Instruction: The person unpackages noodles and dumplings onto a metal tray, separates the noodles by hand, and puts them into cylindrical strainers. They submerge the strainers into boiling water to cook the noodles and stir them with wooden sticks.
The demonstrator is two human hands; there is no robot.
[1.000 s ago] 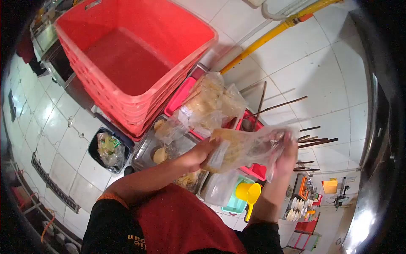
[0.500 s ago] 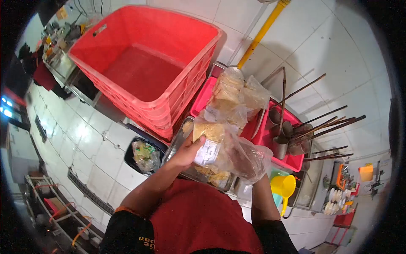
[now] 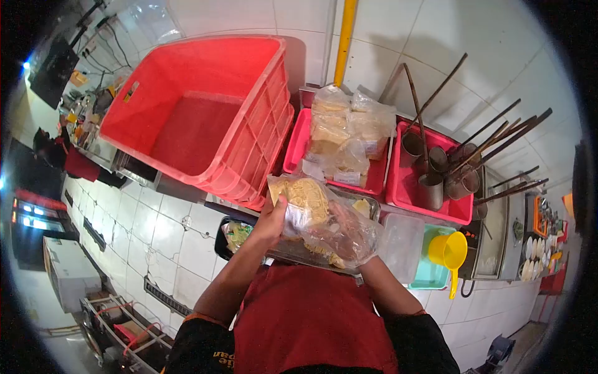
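Note:
My left hand is closed round the left side of a clear plastic bag of noodles, thumb on top. The yellow noodles show through the plastic, and a white label sits beside my thumb. On the other side, my right hand is seen only through the bag's loose, wrinkled plastic, close to the noodles; I cannot tell how its fingers are set. Under the bag lies a metal tray with more noodles on it.
Several bagged noodle packs fill a pink tray behind. A large red crate stands at left. Long-handled strainers stand in a pink basin at right. A yellow dipper rests on a turquoise container. A person stands far left.
My view has turned, shifting the surroundings. The noodle bag has tilted so the noodles face up more, and the label shows less. My right hand now shows through the plastic.

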